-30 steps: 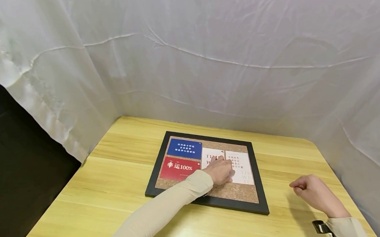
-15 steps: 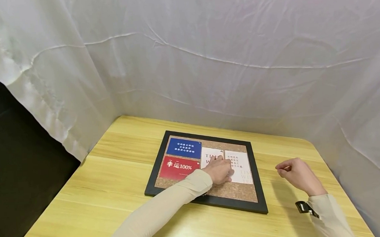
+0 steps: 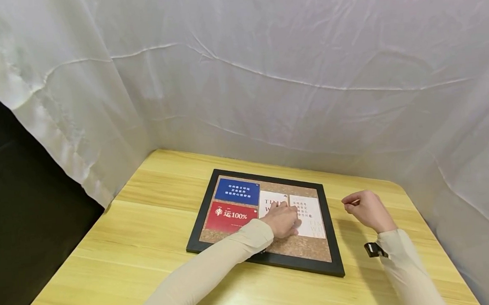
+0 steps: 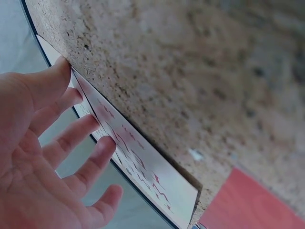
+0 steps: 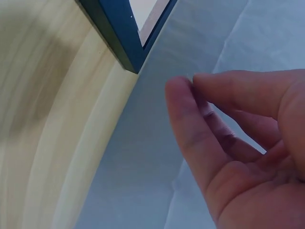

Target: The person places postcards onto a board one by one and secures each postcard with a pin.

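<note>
A black-framed cork board (image 3: 307, 249) lies flat on the table, bearing a blue card (image 3: 237, 191), a red card (image 3: 231, 216) and two white cards. My left hand (image 3: 282, 219) rests on the white cards with its fingers spread; in the left wrist view the thumb (image 4: 50, 81) touches the lower edge of a white card (image 4: 138, 155). Right of the frame, my right hand (image 3: 369, 210) hovers above the table, thumb and forefinger tips together. Nothing shows between those fingertips (image 5: 178, 90) in the right wrist view; a tiny thing could be hidden there.
The light wooden table (image 3: 148, 222) has rounded corners. White cloth (image 3: 265, 77) hangs behind it and along the sides. A dark area (image 3: 20, 219) lies beyond the cloth at left. A black strap (image 3: 375, 249) sits on the right wrist.
My right hand has moved left and farther from me, nearer the board's right edge, its fingertips staying together. The left hand and the cards stay in place.
</note>
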